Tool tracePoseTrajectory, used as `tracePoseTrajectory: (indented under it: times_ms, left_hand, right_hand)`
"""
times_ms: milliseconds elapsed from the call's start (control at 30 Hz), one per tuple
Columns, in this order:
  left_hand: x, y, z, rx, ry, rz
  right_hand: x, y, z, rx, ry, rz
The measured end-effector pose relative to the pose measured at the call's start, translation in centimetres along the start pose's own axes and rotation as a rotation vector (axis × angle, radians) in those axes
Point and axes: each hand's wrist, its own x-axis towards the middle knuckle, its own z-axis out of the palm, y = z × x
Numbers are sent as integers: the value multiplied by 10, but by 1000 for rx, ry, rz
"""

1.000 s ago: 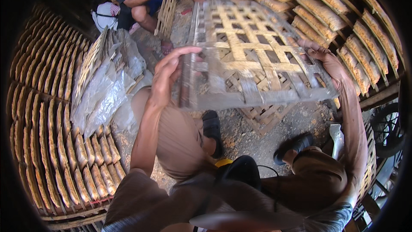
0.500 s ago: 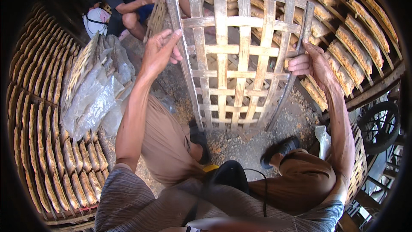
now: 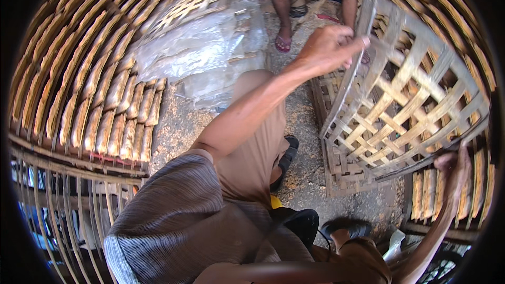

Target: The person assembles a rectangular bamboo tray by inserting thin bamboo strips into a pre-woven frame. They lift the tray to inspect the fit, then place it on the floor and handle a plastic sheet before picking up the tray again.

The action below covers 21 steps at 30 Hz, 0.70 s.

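Rack (image 3: 394,94): tilted over the lower racks (image 3: 336,171), contact unclear; bare, not yet laid flat.
Your left hand (image 3: 331,50): at its left rim, grip unclear.
Your right hand (image 3: 453,168): at its lower right rim, closure cannot be told.
Slabs (image 3: 113,131): already in rows on your left.
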Motion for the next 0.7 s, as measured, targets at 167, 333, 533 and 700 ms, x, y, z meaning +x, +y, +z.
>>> tracePoseTrajectory:
  times_ms: [167, 333, 533, 700]
  left_hand:
    - [6, -24, 0, 296, 37, 242]
    - [-2, -24, 5, 110, -62, 56]
    - [-6, 11, 12, 34, -194, -47]
    - [-7, -8, 4, -28, -136, 3]
  right_hand:
    - [6, 23, 7, 126, -76, 193]
    - [-9, -12, 29, 122, -57, 201]
    - [-16, -5, 18, 122, -105, 243]
    - [-27, -2, 28, -130, -205, 258]
